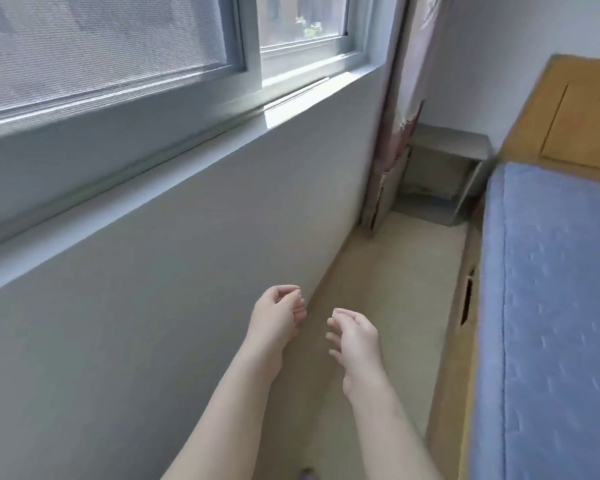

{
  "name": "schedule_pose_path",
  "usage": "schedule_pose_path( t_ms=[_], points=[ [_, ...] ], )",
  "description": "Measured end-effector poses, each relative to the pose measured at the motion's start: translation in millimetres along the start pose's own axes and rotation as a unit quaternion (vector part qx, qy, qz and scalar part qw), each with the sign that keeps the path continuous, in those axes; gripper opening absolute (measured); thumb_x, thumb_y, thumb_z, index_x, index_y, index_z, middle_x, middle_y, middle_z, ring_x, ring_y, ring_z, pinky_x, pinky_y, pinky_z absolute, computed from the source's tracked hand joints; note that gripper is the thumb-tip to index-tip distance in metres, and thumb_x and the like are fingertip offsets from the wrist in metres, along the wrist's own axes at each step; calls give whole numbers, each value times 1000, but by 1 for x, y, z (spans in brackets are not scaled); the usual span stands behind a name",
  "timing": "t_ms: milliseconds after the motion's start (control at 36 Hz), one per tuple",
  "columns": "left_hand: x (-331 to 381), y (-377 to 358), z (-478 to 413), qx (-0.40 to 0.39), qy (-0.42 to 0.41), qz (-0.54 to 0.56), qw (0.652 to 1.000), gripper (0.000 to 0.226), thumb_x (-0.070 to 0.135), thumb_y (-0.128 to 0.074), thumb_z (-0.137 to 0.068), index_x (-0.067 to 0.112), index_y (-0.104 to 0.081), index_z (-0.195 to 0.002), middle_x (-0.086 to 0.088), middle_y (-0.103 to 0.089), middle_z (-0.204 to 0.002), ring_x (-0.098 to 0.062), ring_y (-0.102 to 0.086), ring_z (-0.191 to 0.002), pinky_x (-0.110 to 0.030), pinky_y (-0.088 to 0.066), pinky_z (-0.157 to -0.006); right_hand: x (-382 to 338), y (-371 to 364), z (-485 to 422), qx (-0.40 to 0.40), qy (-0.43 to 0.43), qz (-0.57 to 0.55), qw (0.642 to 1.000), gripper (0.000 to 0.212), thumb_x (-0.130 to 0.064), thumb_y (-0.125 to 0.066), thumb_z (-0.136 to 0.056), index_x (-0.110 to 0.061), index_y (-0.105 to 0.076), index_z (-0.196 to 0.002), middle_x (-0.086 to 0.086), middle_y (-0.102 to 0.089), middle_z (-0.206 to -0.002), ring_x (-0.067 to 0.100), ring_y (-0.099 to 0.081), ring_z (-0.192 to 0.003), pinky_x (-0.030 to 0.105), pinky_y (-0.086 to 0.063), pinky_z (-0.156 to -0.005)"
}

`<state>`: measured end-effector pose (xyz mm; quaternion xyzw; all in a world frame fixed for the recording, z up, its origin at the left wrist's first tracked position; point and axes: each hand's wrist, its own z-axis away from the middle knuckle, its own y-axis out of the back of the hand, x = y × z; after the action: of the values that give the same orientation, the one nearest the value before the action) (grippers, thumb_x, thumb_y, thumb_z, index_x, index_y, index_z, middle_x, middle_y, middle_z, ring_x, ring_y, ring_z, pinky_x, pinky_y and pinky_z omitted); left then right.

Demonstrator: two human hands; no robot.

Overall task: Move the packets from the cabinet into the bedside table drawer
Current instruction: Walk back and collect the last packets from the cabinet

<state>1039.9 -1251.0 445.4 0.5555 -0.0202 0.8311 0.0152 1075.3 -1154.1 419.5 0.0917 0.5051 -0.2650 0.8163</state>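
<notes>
1. Your left hand (278,313) and right hand (355,337) hang side by side at lower centre. Their fingers are loosely curled and they hold nothing (no packet is pinched or palmed).
2. No packets show anywhere in the frame, and the cabinet is out of view as well. I judge this a leg of the walk with nothing carried, either to ready the drawer or to go and fetch.
3. Beyond the hands a narrow strip of floor (378,271) runs between the wall (153,254) on the left and the bed (551,306) along the right edge. Keep your elbows in and stay in the middle of that lane.
4. The bedside table (451,140) stands at the far end, upper right of the frame, between the curtain (402,98) and the wooden headboard (575,109). It is blurred, so I cannot tell whether its drawer is pulled out.
5. If the drawer is closed, pull it fully open with one hand before you bring any packets. You can then lay them in flat without juggling.
</notes>
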Motion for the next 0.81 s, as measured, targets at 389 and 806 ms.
schedule_pose_path(
  t_ms=[389,806],
  points=[
    [105,-153,-245,-86,-11,-57,995,11,22,-47,-97,21,-57,-101,5,-62,-90,-8,-60,-79,-24,-45,-72,-148,6,-258,75,2,-32,997,15,-16,-50,-93,-22,-54,-81,-1,-56,-87,18,-51,-85,28,-41,-74],
    [209,-341,-499,-202,-37,-82,975,18,14,-44,-94,20,-49,-78,-2,-50,-83,-18,-44,-77,-23,-34,-61,-302,38,-507,174,27,-39,984,15,-15,-49,-93,-23,-56,-83,5,-63,-104,27,-58,-108,42,-45,-96]
  ],
)
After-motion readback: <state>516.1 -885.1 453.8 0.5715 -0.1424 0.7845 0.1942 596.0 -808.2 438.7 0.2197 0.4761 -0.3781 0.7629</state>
